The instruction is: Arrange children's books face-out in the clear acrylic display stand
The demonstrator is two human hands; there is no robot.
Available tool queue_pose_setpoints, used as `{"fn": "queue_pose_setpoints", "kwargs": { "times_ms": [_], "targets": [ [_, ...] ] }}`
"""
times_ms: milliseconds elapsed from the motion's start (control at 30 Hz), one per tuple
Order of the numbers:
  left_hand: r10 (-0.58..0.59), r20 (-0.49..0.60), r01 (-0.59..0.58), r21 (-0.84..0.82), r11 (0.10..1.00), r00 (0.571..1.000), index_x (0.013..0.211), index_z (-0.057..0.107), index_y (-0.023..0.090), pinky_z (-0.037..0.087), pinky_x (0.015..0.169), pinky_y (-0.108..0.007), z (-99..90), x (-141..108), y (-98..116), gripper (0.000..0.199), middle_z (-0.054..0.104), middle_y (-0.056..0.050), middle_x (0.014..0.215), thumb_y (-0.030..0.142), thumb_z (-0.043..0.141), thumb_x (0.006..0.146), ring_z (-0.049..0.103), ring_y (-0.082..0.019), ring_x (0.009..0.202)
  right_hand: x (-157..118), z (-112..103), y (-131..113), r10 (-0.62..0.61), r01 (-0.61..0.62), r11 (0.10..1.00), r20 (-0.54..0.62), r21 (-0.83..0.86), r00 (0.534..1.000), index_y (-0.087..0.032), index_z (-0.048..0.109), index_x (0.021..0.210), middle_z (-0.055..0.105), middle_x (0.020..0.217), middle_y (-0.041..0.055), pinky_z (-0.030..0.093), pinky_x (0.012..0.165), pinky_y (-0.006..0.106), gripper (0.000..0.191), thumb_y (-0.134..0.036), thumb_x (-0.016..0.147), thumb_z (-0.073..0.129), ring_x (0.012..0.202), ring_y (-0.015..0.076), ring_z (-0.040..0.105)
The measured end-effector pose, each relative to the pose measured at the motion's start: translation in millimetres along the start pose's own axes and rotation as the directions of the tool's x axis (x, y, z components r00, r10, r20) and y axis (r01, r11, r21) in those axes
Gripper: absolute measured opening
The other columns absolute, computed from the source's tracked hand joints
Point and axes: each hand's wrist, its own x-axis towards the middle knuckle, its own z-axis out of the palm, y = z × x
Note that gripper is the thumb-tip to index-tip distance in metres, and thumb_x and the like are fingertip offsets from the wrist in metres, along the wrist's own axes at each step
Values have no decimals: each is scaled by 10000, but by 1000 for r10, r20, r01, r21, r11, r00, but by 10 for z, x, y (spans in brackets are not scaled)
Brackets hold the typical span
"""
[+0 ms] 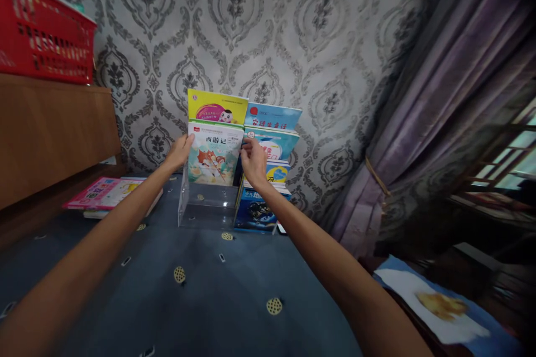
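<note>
A pale green storybook (215,159) with a cartoon cover stands upright in the left column of a clear acrylic book rack (207,216). My left hand (180,152) grips its left edge, thumb towards the front cover. At the right edge my right hand (254,160) is closed with bent fingers; part of its grip is hidden. Behind it rises a yellow book (218,101). The right column holds a light blue book (274,114), a teal book (287,144) and, lowest at the front, a dark blue book (255,212). The rack's lower left tier shows bare clear plastic.
A pink book (96,192) lies on a small stack to the left on the dark blue patterned cloth (226,301). Beside it stands a wooden cabinet (54,139) with a red basket (50,33) on top. A purple curtain (402,117) hangs at the right, near the patterned wall.
</note>
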Motion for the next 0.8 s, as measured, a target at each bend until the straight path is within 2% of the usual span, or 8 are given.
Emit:
{"fn": "queue_pose_setpoints", "kwargs": {
  "times_ms": [233,467,567,633,733,800],
  "targets": [
    [27,4,-27,117,993,1000,903,653,164,537,855,-351,-20,-111,8,487,732,-107,867,557,379,993,675,-282,961,-153,-28,-16,-7,5,997,35,76,999,-183,627,1153,722,983,96,568,869,410,333,-149,849,495,912,244,697],
    [52,-29,-44,230,972,998,807,602,195,509,843,-358,-7,-175,29,387,701,-84,794,452,380,992,666,-269,891,-348,-87,-94,-25,15,993,84,116,996,-195,639,1155,743,1062,110,577,910,412,317,-161,866,513,983,246,709],
    [55,-66,-36,258,965,996,871,623,186,501,881,-374,32,-254,19,315,720,-105,868,390,411,983,675,-277,939,-646,-96,-171,-44,24,991,146,132,988,-205,650,1148,743,1077,99,576,904,389,295,-178,886,518,984,233,710],
    [54,-89,-29,267,963,995,1011,636,174,498,920,-384,54,-364,-37,285,734,-121,990,355,418,987,676,-275,1005,-946,-80,-251,-44,12,988,207,155,977,-200,659,1148,741,1074,99,583,868,366,292,-183,903,502,968,227,713],
    [93,-130,-54,276,960,987,1246,565,160,485,1003,-390,61,-678,-232,325,709,-140,1183,305,399,1006,652,-251,1130,-1492,-42,-379,-48,-22,978,324,208,945,-197,671,1168,737,1076,96,581,875,350,309,-170,921,487,956,215,717],
    [158,-145,-105,318,942,977,1303,520,155,475,1050,-400,33,-996,-418,347,677,-153,1254,297,370,1024,628,-241,1192,-1867,-17,-433,-29,-69,971,402,227,915,-207,687,1157,742,1046,87,582,872,339,307,-167,927,488,946,210,719]
  ]
}}
